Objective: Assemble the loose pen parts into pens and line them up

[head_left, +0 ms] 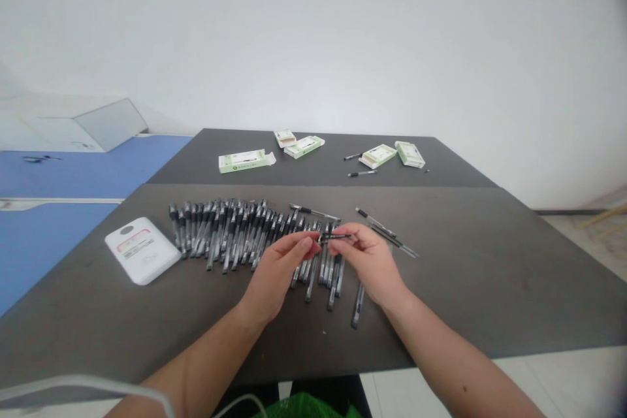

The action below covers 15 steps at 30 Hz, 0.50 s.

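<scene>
White cable (83, 384) crosses the foreground. Left hand (279, 274) and right hand (369, 263), grips clenched, pinch one black pen (337, 236) above massed pens (225, 235) on the desk (465, 274).

A: How many green-and-white pen boxes (245, 160) lie on the far tabletop (313, 173)?

B: Five boxes, and also two loose pens (362, 174) near them.

A: And on the near side?

B: One white flat case (142, 250), and one pen (336, 236) between two hands, the left hand (277, 277) and the right hand (367, 261). The pens in the big row (225, 235) are too many, so I cannot count them exactly.
</scene>
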### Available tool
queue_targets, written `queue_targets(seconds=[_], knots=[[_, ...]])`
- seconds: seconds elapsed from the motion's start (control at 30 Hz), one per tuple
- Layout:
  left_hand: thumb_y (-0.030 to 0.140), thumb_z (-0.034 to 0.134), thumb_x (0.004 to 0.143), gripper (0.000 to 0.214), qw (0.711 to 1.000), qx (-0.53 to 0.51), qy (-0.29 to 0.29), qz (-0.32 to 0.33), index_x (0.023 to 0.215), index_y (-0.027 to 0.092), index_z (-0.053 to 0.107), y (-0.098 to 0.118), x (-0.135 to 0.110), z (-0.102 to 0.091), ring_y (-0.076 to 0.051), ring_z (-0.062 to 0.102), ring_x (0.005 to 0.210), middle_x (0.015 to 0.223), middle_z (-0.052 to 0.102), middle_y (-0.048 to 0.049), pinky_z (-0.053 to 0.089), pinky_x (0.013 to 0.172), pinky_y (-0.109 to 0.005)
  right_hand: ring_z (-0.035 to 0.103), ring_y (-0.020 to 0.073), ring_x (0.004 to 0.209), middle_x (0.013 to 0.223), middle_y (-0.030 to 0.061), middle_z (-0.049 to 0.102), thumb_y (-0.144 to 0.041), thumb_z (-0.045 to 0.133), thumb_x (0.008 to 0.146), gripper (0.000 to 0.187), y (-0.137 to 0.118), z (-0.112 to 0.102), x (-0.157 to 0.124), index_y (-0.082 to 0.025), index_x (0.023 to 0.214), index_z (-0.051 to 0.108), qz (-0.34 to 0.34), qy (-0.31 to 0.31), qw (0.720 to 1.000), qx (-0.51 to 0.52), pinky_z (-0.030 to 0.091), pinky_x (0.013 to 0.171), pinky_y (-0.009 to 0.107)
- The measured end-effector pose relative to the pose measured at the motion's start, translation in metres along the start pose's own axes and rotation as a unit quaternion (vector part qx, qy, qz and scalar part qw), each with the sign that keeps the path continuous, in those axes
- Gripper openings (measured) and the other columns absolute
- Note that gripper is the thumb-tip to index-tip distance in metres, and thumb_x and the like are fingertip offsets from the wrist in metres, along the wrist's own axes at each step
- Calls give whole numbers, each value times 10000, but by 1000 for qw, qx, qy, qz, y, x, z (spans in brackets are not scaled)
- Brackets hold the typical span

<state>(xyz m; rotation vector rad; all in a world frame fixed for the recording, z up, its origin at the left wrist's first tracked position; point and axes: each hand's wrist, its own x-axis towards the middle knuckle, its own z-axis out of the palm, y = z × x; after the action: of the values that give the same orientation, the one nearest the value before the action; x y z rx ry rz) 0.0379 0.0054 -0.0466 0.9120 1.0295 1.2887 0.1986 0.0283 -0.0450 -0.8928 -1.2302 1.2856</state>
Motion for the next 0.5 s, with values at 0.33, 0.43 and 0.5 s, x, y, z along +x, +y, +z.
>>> queue_targets(seconds=[0.33, 0.43, 0.5], knots=[[343, 708, 717, 311, 999, 40, -12, 1, 986, 186, 702, 4, 0, 2, -152, 633, 864, 887, 712, -47, 467, 865, -287, 610, 101, 629, 747, -4, 695, -283, 689, 724, 200, -21, -18, -11, -189, 890, 627, 4, 131, 991, -3, 481, 666, 252], [312, 715, 706, 295, 993, 73, -96, -3, 978, 200, 709, 4, -10, 6, -182, 632, 883, 936, 711, -57, 477, 862, -324, 614, 118, 626, 731, -7, 691, -294, 679, 740, 169, -15, 15, -47, -199, 865, 617, 32, 106, 994, 8, 494, 646, 266], [308, 705, 710, 217, 987, 93, -128, 10, 892, 192, 727, 2, -13, 8, -190, 630, 860, 902, 709, -57, 482, 852, -332, 610, 123, 627, 734, -6, 681, -313, 675, 741, 168, -8, 32, -64, -202, 843, 601, 38, 135, 990, 19, 499, 629, 267]])
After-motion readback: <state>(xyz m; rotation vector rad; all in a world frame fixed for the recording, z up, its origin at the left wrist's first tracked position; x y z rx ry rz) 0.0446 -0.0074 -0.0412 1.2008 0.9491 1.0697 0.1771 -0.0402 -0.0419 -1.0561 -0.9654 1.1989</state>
